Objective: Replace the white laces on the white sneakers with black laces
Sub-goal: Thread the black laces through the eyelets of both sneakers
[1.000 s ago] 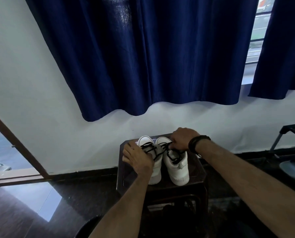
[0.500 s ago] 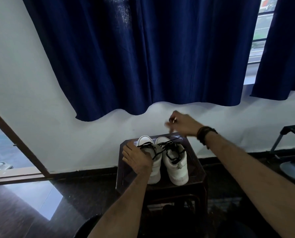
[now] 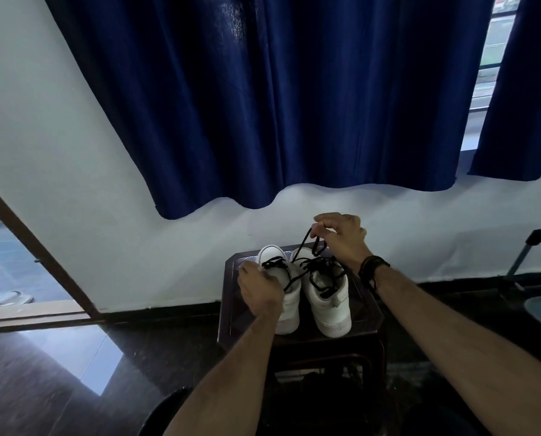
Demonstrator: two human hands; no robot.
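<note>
Head view: right hand (image 3: 341,237) pinches black lace (image 3: 305,243) raised above right sneaker (image 3: 324,294); left hand (image 3: 259,287) grips left sneaker (image 3: 286,294).

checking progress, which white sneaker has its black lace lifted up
The right-hand white sneaker: the right hand pinches its black lace up; the left hand holds the other sneaker.

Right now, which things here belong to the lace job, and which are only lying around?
Job:
left sneaker
right sneaker
black lace, pinched by right hand
left hand, resting on left sneaker
stool under both sneakers

Lying about:
blue curtain
slipper by doorway
</note>
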